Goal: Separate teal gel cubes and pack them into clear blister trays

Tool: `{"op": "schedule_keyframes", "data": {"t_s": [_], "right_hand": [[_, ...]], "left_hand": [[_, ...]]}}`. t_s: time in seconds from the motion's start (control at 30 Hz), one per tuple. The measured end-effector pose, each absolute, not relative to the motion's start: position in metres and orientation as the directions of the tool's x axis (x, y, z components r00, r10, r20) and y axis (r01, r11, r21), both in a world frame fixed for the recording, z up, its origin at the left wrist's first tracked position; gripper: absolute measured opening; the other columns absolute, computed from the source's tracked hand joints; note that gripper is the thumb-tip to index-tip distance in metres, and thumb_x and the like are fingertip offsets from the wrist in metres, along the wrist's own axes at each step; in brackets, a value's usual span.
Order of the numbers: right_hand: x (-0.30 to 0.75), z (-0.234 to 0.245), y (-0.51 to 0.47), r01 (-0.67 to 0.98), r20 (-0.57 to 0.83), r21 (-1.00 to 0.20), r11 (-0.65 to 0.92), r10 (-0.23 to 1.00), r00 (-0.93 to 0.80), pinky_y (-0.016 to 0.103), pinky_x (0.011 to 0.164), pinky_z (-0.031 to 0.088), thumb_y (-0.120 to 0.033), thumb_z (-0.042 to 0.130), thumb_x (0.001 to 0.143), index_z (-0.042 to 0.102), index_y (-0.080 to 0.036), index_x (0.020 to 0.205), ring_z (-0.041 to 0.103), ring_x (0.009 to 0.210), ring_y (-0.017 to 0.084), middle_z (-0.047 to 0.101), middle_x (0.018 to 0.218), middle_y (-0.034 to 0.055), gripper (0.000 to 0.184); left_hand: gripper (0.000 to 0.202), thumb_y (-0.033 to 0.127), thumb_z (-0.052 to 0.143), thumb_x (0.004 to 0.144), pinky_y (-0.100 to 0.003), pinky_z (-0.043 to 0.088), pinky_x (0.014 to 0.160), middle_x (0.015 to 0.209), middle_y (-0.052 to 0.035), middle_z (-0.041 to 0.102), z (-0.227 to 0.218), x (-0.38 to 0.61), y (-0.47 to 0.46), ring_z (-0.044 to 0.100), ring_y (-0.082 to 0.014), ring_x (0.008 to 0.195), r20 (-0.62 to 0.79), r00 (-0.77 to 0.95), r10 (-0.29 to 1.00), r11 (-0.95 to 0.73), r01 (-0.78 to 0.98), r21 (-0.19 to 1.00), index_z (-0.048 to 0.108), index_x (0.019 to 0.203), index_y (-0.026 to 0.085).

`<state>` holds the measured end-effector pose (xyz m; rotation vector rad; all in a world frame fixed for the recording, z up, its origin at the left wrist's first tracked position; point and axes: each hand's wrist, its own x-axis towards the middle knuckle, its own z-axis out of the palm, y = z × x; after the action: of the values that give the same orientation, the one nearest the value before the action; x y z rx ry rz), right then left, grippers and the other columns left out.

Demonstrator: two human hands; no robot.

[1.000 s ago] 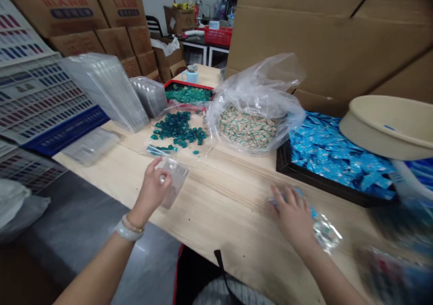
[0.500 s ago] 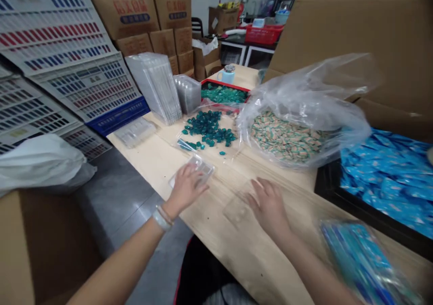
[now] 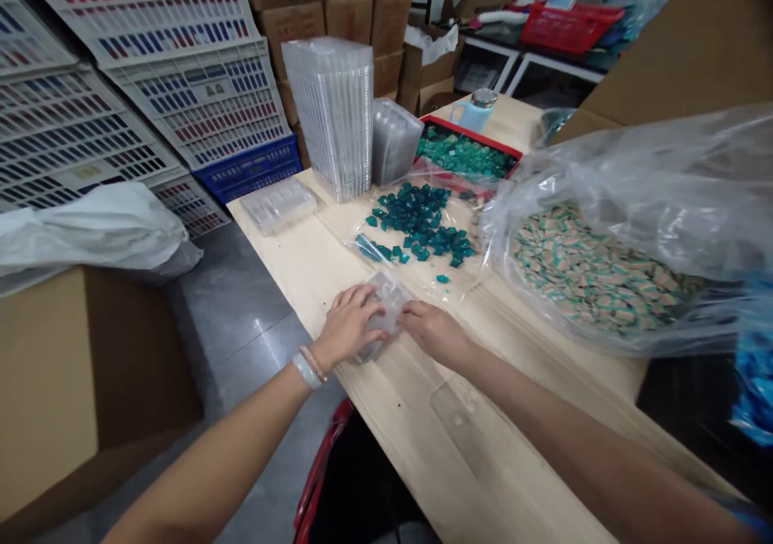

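Clear plastic blister tray [image 3: 385, 315] lies flat on the pale wooden desk [image 3: 392, 439], steadied from both sides: left hand [image 3: 350, 327] has its fingers spread over the tray, right hand [image 3: 435, 335] has its fingers pressed to the tray's edge. Loose teal gem-shaped pieces [image 3: 419, 226] lie just beyond the tray.

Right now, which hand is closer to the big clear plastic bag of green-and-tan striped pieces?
Right hand, just left of the clear plastic bag. The left hand is farther left, past the clear plastic tray.
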<state>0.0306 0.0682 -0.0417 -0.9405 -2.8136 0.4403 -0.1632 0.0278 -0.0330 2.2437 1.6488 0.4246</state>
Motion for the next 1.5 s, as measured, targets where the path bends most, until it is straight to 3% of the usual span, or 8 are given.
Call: {"op": "schedule_keyframes", "data": {"t_s": [0.3, 0.5, 0.6, 0.7, 0.83, 0.93, 1.17, 1.5], "right_hand": [[0.025, -0.027, 0.081, 0.411, -0.117, -0.080, 0.908, 0.401, -0.909, 0.028, 0.066, 0.040, -0.014, 0.040, 0.082, 0.060, -0.014, 0.083, 0.052, 0.073, 0.015, 0.057, 0.083, 0.0071, 0.020], [0.001, -0.008, 0.082, 0.283, -0.234, 0.026, 0.959, 0.281, -0.931, 0.030, 0.061, 0.040, -0.009, 0.037, 0.081, 0.056, -0.009, 0.092, 0.054, 0.077, 0.019, 0.057, 0.088, 0.0126, 0.022], [0.004, 0.021, 0.081, 0.275, -0.226, 0.094, 0.957, 0.290, -0.930, 0.029, 0.055, 0.039, -0.008, 0.034, 0.082, 0.053, -0.010, 0.096, 0.054, 0.075, 0.019, 0.056, 0.090, 0.0125, 0.024], [0.031, 0.054, 0.061, 0.337, -0.133, 0.153, 0.929, 0.357, -0.924, 0.029, 0.051, 0.037, -0.010, 0.037, 0.081, 0.051, -0.015, 0.091, 0.053, 0.071, 0.019, 0.055, 0.088, 0.0090, 0.018], [0.064, 0.053, 0.017, 0.211, -0.251, 0.088, 0.973, 0.227, -0.941, 0.028, 0.046, 0.035, -0.007, 0.043, 0.075, 0.050, -0.019, 0.082, 0.051, 0.061, 0.016, 0.054, 0.076, 0.0025, 0.015], [0.069, 0.019, 0.002, 0.289, -0.347, 0.108, 0.951, 0.309, -0.886, 0.027, 0.046, 0.035, -0.005, 0.047, 0.073, 0.051, -0.017, 0.083, 0.053, 0.066, 0.017, 0.056, 0.078, 0.0043, 0.016], [0.090, -0.007, -0.005, 0.409, -0.424, 0.078, 0.909, 0.401, -0.812, 0.029, 0.054, 0.036, -0.001, 0.051, 0.068, 0.057, -0.017, 0.077, 0.054, 0.066, 0.017, 0.059, 0.076, 0.0062, 0.019], [-0.020, -0.017, 0.080, 0.450, -0.075, -0.113, 0.886, 0.444, -0.893, 0.027, 0.067, 0.037, -0.020, 0.041, 0.084, 0.058, -0.015, 0.082, 0.050, 0.079, 0.016, 0.056, 0.081, 0.0059, 0.018]], "left_hand": [[0.019, 0.024, 0.059, 0.066, -0.056, 0.013, 0.098, 0.131, -0.0155, 0.032, -0.031, -0.132, 0.021, 0.023, -0.0338, 0.123, -0.016, 0.232, 0.973, -0.216, 0.927, 0.307, 0.060, 0.082, 0.014], [0.027, 0.018, 0.051, 0.069, -0.050, 0.024, 0.098, 0.131, -0.0192, 0.033, -0.019, -0.136, 0.035, 0.026, -0.0325, 0.123, -0.153, 0.329, 0.932, -0.260, 0.900, 0.350, 0.057, 0.094, 0.010], [0.030, 0.025, 0.053, 0.071, -0.043, 0.024, 0.101, 0.131, -0.0146, 0.036, 0.012, -0.164, 0.035, 0.028, -0.0277, 0.124, -0.035, 0.365, 0.930, -0.313, 0.840, 0.444, 0.054, 0.099, 0.013], [0.035, 0.038, 0.046, 0.078, -0.042, 0.028, 0.099, 0.132, -0.0099, 0.035, 0.038, -0.196, 0.026, 0.031, -0.0225, 0.123, 0.211, 0.141, 0.967, -0.237, 0.799, 0.553, 0.048, 0.106, 0.018], [0.041, 0.045, 0.050, 0.075, -0.043, 0.028, 0.099, 0.125, -0.0087, 0.044, 0.019, -0.202, 0.021, 0.036, -0.0224, 0.119, 0.208, 0.252, 0.945, -0.326, 0.778, 0.537, 0.050, 0.108, 0.021], [0.045, 0.047, 0.057, 0.068, -0.045, 0.026, 0.100, 0.128, -0.0096, 0.042, -0.017, -0.189, 0.029, 0.031, -0.0276, 0.122, 0.067, 0.429, 0.901, -0.414, 0.804, 0.427, 0.056, 0.104, 0.020], [0.042, 0.048, 0.051, 0.074, -0.041, 0.026, 0.100, 0.128, -0.0072, 0.041, -0.042, -0.211, 0.036, 0.031, -0.0251, 0.120, 0.084, 0.399, 0.913, -0.401, 0.842, 0.361, 0.057, 0.107, 0.023], [0.039, 0.044, 0.049, 0.076, -0.041, 0.025, 0.100, 0.131, -0.0044, 0.038, -0.045, -0.211, 0.035, 0.028, -0.0242, 0.121, 0.073, 0.383, 0.921, -0.381, 0.845, 0.375, 0.055, 0.110, 0.027]]}}
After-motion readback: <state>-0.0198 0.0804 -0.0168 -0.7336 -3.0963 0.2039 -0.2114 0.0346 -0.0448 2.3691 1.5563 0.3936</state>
